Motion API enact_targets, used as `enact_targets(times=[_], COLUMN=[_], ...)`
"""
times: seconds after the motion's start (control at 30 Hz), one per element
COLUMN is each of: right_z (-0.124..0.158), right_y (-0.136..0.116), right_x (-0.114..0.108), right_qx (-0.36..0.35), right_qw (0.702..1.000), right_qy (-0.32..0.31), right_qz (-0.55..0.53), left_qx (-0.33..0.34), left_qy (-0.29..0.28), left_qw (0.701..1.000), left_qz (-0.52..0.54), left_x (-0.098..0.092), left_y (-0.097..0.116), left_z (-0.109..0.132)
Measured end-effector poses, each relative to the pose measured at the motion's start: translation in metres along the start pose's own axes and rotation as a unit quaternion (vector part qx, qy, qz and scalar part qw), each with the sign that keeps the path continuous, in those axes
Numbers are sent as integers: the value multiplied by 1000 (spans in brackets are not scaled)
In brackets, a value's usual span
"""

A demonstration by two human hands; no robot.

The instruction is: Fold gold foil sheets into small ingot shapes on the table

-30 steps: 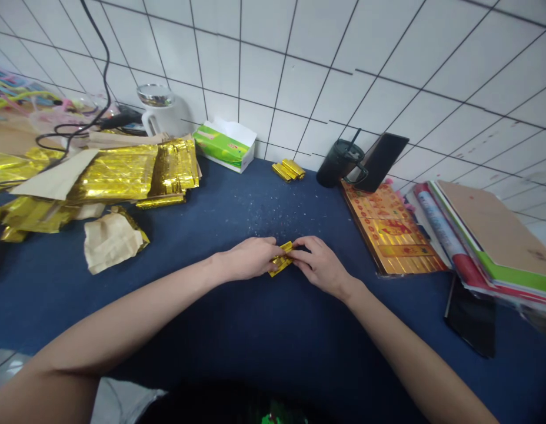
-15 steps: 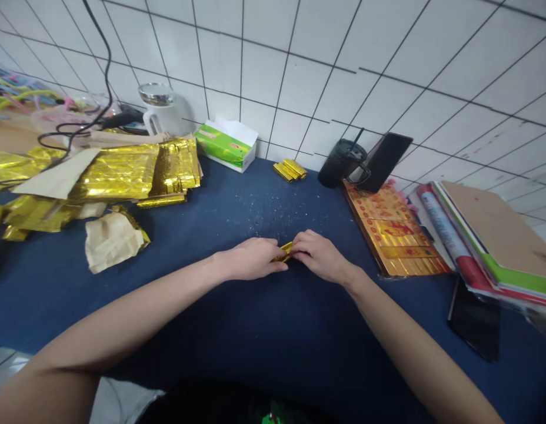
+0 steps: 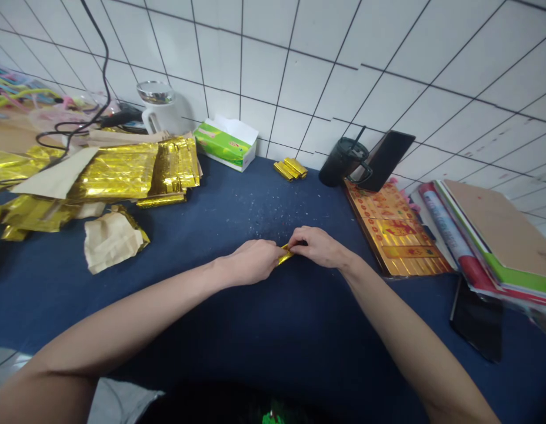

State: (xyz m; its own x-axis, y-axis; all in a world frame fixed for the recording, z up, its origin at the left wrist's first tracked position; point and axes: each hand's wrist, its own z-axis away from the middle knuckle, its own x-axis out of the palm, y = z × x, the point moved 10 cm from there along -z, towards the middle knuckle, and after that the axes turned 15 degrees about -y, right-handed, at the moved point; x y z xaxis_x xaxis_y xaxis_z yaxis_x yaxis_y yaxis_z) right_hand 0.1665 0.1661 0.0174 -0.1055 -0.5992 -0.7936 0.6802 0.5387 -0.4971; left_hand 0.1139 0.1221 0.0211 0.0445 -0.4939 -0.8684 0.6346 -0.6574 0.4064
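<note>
Near the middle of the dark blue table [image 3: 202,335], a small folded strip of gold foil paper [image 3: 284,255] lies between my two hands. My left hand [image 3: 257,260] is closed on its left end, fingers curled and knuckles up. At the other end, my right hand [image 3: 315,244] pinches the strip between thumb and fingertips. Most of the strip is hidden under my fingers. Beyond my hands, by the wall, rests a little pile of folded gold foil pieces [image 3: 290,169]. A large stack of gold foil paper [image 3: 118,171] lies at the left.
A green tissue box [image 3: 224,144] and white mug [image 3: 160,112] stand along the tiled wall. Crumpled paper [image 3: 114,240] lies left. To the right are a dark cup [image 3: 341,162], a leaning black tablet [image 3: 388,159], orange-gold printed sheets [image 3: 399,235], stacked folders [image 3: 502,229] and a black phone [image 3: 476,324].
My left hand has curled further, its thumb no longer stretched out. The right hand has risen slightly and still pinches the gold strip. Everything else stays in place.
</note>
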Motion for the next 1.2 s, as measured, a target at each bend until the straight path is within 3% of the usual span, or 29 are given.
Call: enact_targets(times=[0.43,0.8,1.0,1.2], right_z=[10,-1,-5,-5], right_y=[-3,7,8,7], right_x=[4,3,3,4], right_qx=[-30,42,66,85], right_qw=[999,998,997,996], right_qy=[7,-32,-34,-34], right_qz=[12,-25,-5,18], left_qx=[-33,-25,-61,-44], left_qy=[-19,5,-23,-10], left_qw=[999,999,998,999], left_qz=[-15,-33,-8,16], left_x=[2,6,8,6], left_y=[1,4,-4,-5], left_z=[1,2,2,-1])
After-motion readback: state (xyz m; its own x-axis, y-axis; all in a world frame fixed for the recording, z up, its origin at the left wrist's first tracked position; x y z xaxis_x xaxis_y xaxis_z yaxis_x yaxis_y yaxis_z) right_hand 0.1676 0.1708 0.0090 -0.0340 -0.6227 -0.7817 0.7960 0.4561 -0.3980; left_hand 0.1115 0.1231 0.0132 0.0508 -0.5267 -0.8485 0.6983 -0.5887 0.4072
